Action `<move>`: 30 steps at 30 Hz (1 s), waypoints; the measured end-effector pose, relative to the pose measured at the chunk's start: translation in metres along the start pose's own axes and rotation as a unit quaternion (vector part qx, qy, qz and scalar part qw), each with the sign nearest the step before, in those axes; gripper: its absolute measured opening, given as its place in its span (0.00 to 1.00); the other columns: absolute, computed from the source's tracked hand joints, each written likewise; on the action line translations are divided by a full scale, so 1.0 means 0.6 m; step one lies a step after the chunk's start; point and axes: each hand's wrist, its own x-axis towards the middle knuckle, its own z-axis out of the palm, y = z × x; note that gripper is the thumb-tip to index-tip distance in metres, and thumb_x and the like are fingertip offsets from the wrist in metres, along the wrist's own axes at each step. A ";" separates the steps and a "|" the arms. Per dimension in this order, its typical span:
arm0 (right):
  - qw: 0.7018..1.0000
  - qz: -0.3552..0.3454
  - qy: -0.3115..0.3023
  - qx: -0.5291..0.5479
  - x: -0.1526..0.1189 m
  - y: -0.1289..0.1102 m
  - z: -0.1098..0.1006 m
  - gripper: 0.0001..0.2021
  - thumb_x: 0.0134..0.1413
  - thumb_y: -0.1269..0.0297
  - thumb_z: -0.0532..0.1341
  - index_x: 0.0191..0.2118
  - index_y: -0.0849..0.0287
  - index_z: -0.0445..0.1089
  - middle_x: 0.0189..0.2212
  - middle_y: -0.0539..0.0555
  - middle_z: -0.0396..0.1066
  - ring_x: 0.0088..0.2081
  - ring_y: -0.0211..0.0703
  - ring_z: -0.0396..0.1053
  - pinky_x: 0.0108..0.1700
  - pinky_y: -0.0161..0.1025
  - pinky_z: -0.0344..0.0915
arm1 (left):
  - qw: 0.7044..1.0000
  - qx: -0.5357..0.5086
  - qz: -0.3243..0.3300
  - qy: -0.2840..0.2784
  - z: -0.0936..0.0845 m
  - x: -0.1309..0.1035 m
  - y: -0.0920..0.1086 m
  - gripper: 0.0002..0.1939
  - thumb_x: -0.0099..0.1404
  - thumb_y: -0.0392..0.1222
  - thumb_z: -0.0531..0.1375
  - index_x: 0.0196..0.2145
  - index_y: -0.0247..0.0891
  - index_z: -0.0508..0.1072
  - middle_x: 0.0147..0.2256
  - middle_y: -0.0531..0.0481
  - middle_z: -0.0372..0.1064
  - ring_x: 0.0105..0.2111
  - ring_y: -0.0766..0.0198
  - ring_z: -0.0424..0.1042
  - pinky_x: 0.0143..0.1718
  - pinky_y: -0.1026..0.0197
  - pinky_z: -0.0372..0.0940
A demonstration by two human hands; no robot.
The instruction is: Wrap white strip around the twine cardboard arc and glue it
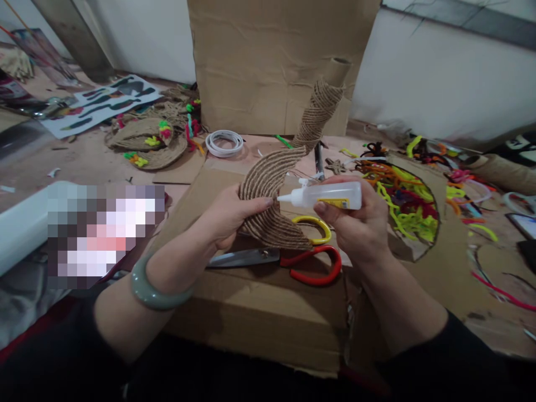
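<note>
My left hand (228, 215) grips a crescent-shaped piece covered in rows of jute twine (268, 173), thumb on its face and fingers behind. Closed around a clear glue bottle (310, 195) with a yellow label is my right hand (362, 220). The bottle lies nearly level, its nozzle pointing left at the inner curve of the crescent, close to my left thumb; whether it touches I cannot tell. Below the crescent, scissors (316, 267) with one red and one yellow handle rest on a cardboard box (268, 318).
Behind stands a cardboard sheet (268, 67) and a tube wound with twine (320, 109). A white tape roll (224, 143) lies nearby. Coloured pipe cleaners (408, 195) fill a container at right. Twine-covered pieces (146, 142), a printed sheet (104, 106) and a blurred phone (109, 231) are at left.
</note>
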 end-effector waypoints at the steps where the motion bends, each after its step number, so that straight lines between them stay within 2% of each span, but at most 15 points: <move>1: 1.000 -0.003 0.000 -0.003 0.000 0.001 0.000 0.16 0.44 0.52 0.70 0.36 0.51 0.68 0.30 0.48 0.73 0.29 0.41 0.71 0.30 0.39 0.69 | 1.000 -0.001 0.001 0.000 0.000 0.000 0.000 0.22 0.47 0.35 0.70 0.42 0.32 0.74 0.36 0.43 0.77 0.35 0.56 0.76 0.40 0.53 0.71; 11: 0.998 -0.052 0.016 0.019 -0.001 0.015 -0.001 0.12 0.43 0.59 0.71 0.34 0.51 0.71 0.28 0.46 0.73 0.27 0.38 0.70 0.27 0.36 0.69 | 1.000 0.011 0.004 -0.016 -0.003 0.001 -0.003 0.24 0.49 0.35 0.69 0.45 0.31 0.73 0.39 0.42 0.76 0.38 0.55 0.76 0.45 0.51 0.70; 16: 0.998 -0.055 0.014 0.010 -0.001 0.013 -0.002 0.11 0.44 0.59 0.71 0.34 0.51 0.71 0.27 0.46 0.73 0.26 0.38 0.70 0.27 0.36 0.68 | 1.000 0.008 0.003 -0.016 -0.002 0.001 -0.003 0.21 0.48 0.35 0.69 0.42 0.31 0.74 0.36 0.43 0.76 0.35 0.57 0.76 0.43 0.52 0.70; 30: 0.997 -0.076 0.000 0.000 -0.002 0.012 -0.004 0.10 0.46 0.59 0.70 0.33 0.51 0.71 0.29 0.47 0.73 0.29 0.40 0.71 0.31 0.39 0.69 | 1.000 0.013 -0.006 -0.020 -0.003 0.001 -0.003 0.22 0.48 0.35 0.69 0.43 0.31 0.73 0.38 0.42 0.76 0.35 0.56 0.76 0.42 0.51 0.71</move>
